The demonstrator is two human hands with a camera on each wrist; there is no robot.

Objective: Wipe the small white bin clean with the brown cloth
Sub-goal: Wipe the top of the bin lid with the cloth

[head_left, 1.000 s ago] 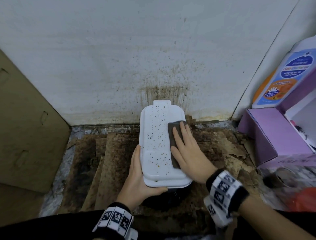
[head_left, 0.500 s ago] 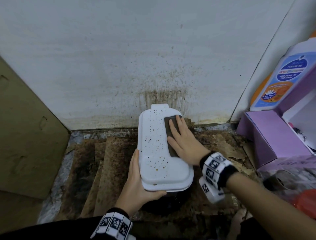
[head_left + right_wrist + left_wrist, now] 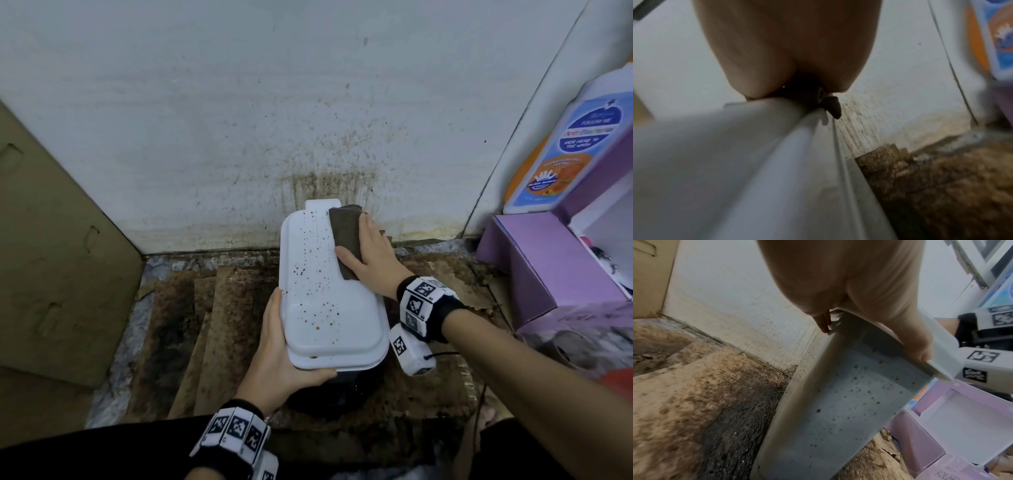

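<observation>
The small white bin (image 3: pixel 318 284) stands against the wall, its shut lid speckled with brown spots. My left hand (image 3: pixel 277 349) grips its near left corner, thumb curled under the front rim. My right hand (image 3: pixel 370 260) presses the brown cloth (image 3: pixel 344 229) flat on the lid's far right part, and the cloth's far end reaches the lid's back edge. The left wrist view shows the bin's spotted side (image 3: pixel 838 410) below my left hand (image 3: pixel 859 288). In the blurred right wrist view, a tip of the cloth (image 3: pixel 833 107) pokes out past the lid (image 3: pixel 735 162) under my right hand (image 3: pixel 787 48).
The wall (image 3: pixel 325 137) behind the bin is stained brown. Soiled cardboard sheets (image 3: pixel 222 325) cover the floor. A cardboard panel (image 3: pixel 51 257) leans at the left. A purple box (image 3: pixel 548 267) and a big labelled bottle (image 3: pixel 568 147) crowd the right side.
My right hand has slid the cloth along the lid away from me, from its middle to its far end by the wall. The left hand keeps its hold.
</observation>
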